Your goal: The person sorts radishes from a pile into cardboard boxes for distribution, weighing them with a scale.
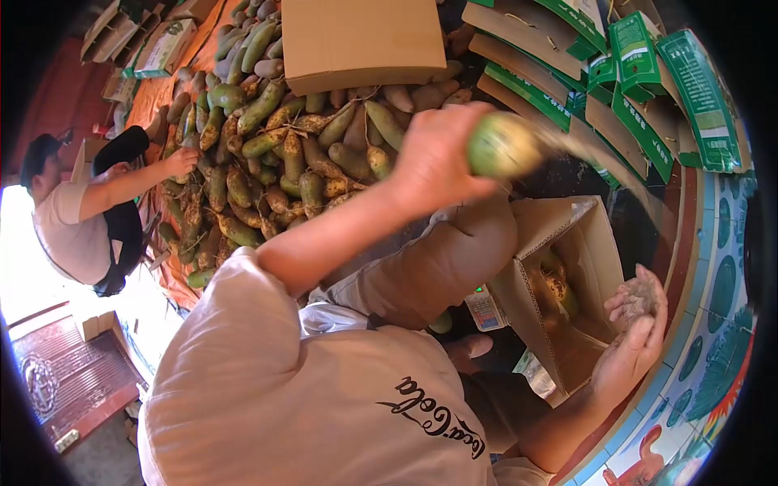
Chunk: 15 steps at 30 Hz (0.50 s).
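Note:
My left hand [442,154] is raised over the pile, its fingers closed round what looks like a green radish [504,147]. The radish is green and yellowish, blurred by motion, and a long thin tail trails from it to the right. Beside the open cardboard box [587,235], my right hand [636,320] is held palm up with fingers loosely curled and dusty, nothing visible in it. Inside that box lie one or more yellow-green radishes [561,290]. Many muddy, tapering radishes [267,154] are heaped at the upper left.
A closed cardboard carton [365,40] rests on the heap. Green printed boxes [640,73] stand at the upper right. A small device with a keypad [485,309] sits by the open box. Another person [85,202] reaches into the heap from the left. A tiled wall [713,324] curves along the right.

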### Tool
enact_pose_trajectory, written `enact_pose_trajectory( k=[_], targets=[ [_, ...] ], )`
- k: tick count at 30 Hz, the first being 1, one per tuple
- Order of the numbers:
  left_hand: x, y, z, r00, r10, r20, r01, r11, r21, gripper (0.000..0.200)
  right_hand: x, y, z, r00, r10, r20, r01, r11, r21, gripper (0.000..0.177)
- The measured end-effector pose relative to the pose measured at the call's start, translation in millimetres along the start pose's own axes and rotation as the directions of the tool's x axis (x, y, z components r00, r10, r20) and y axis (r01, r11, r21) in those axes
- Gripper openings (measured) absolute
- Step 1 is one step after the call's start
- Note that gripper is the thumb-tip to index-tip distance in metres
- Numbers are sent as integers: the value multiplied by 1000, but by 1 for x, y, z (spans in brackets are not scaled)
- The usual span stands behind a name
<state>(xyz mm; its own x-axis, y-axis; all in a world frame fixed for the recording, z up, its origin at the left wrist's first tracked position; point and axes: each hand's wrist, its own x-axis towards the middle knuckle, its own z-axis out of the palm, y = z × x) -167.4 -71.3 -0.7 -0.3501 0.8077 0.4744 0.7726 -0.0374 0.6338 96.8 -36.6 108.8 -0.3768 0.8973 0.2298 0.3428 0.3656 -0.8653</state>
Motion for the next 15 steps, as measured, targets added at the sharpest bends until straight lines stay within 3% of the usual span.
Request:
enact_pose_trajectory(
  k=[1,2,3,5,6,8,11,15],
  targets=[
    [-9,-24,-1,994,-113,-4,113,993,26,73,-3,6,2,1000,13,2,-12,999,-43,35],
    [-23,-57,1,946,-304,110,296,951,87,71,-8,15,7,1000,25,5,-24,996,-86,31],
    [-40,-85,4,901,-401,166,368,909,198,69,-13,24,12,999,36,10,-35,991,-128,28],
    [-85,-137,15,779,-549,303,417,814,404,70,-23,39,25,986,144,87,-136,986,-96,20],
    [-111,-157,24,726,-604,330,425,770,475,70,-26,46,33,991,80,107,-60,982,-180,21],
    [-143,-173,35,414,-801,432,534,598,597,71,-30,53,47,987,10,158,38,953,-301,21],
    [-184,-183,49,256,-806,534,406,591,698,70,-35,65,60,979,-60,193,136,902,-409,20],
    [-205,-193,68,333,-714,616,159,686,710,59,-43,81,69,957,-185,225,274,835,-477,20]
  ],
)
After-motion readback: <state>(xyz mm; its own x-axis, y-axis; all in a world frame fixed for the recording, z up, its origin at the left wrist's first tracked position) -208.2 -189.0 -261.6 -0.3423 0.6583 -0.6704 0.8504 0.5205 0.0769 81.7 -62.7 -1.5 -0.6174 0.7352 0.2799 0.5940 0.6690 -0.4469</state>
